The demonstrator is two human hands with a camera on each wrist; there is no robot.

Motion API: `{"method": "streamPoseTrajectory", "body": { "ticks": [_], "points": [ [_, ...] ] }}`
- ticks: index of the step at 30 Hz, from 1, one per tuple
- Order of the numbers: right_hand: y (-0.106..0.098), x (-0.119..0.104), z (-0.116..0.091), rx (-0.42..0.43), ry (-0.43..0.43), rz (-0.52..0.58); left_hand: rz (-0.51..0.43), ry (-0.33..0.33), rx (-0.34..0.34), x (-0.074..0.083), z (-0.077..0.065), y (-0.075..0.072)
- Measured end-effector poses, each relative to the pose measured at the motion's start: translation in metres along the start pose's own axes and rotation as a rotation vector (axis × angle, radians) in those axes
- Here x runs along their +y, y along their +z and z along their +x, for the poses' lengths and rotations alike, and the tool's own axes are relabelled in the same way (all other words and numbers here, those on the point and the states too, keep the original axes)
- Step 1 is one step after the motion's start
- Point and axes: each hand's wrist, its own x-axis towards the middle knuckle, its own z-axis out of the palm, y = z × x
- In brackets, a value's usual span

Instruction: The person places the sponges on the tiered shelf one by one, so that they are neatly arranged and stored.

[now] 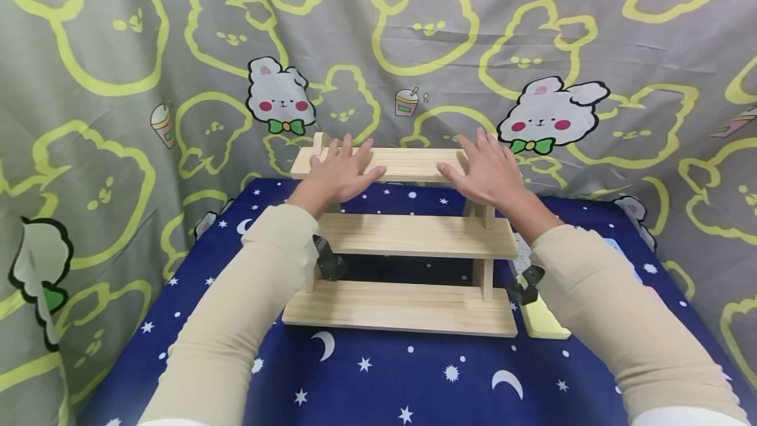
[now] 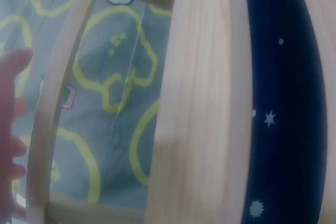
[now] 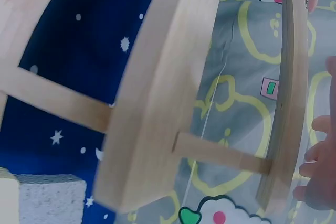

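Note:
A three-tier wooden display stand stands in front of me, its top shelf (image 1: 408, 164) level with both hands. My left hand (image 1: 340, 173) is over the left part of that shelf, palm down, fingers straight and spread. Over the right part, my right hand (image 1: 487, 166) lies the same way, thumb pointing inward. Neither hand grips anything. Lower down are the middle shelf (image 1: 414, 235) and the bottom shelf (image 1: 402, 307), joined by upright supports (image 1: 483, 275). The right wrist view shows the middle shelf (image 3: 152, 103) close up, with right-hand fingers (image 3: 315, 156) beside the top board.
A yellow block (image 1: 544, 317) and a rough grey block (image 3: 52, 198) lie right of the stand, partly behind my right sleeve. A blue item (image 1: 621, 252) shows beyond that sleeve. The dark blue star-patterned cloth (image 1: 408, 373) covers the table; a grey patterned curtain (image 1: 355, 31) hangs close behind.

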Motion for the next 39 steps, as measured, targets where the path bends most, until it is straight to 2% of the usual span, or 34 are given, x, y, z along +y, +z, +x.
{"method": "streamPoseTrajectory", "body": {
  "ticks": [9,19,23,29,34,39],
  "points": [
    [-0.002,0.026,-0.031,0.094,0.014,0.068,-0.066,0.161,0.067,0.000,-0.029,0.006],
    [0.007,0.057,-0.068,0.122,0.112,0.154,-0.092,0.228,0.133,-0.011,-0.074,0.024],
    [0.013,0.069,-0.080,0.109,0.161,0.186,-0.128,0.205,0.137,-0.024,-0.089,0.032],
    [0.027,0.081,-0.093,0.074,0.212,0.227,-0.258,0.121,0.157,-0.064,-0.101,0.050],
    [0.045,0.093,-0.111,0.056,0.257,0.247,-0.408,0.017,0.133,-0.090,-0.102,0.072],
    [0.065,0.103,-0.133,0.080,0.285,0.258,-0.526,-0.034,0.082,-0.101,-0.098,0.089]
  ]
}}
